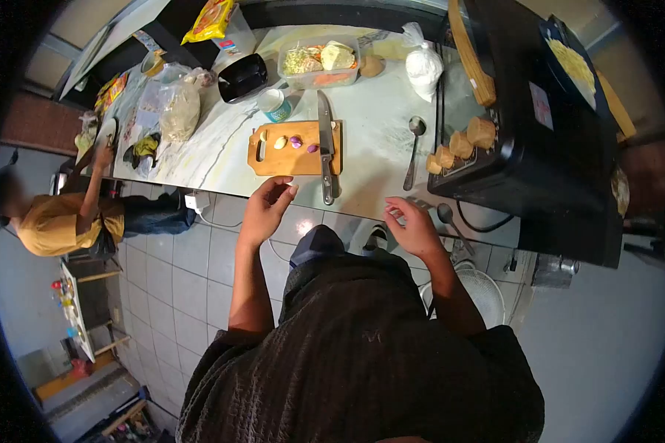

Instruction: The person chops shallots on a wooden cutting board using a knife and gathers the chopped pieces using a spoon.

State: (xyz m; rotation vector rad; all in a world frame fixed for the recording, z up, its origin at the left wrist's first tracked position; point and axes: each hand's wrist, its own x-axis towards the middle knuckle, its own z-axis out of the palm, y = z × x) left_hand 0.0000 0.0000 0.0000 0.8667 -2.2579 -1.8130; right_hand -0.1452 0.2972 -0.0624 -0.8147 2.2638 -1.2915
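Note:
My left hand (270,207) is just in front of the cutting board's lower edge, thumb and fingertips pinched together. A tiny pale bit shows at the fingertips, too small to name. My right hand (412,227) hangs over the counter edge, fingers loosely bent and apart, holding nothing. The wooden cutting board (273,167) carries a pale garlic clove (281,142) and purple shallots (295,141). Across its right side lies a large knife (326,148), blade pointing away and handle towards me, between my two hands.
Behind the board stand a small tub (275,105), a black container (242,78) and a clear box of cut vegetables (319,65). Right are a spoon (411,151), a bag of white powder (424,72) and a black oven (547,148). A person (66,214) works at far left.

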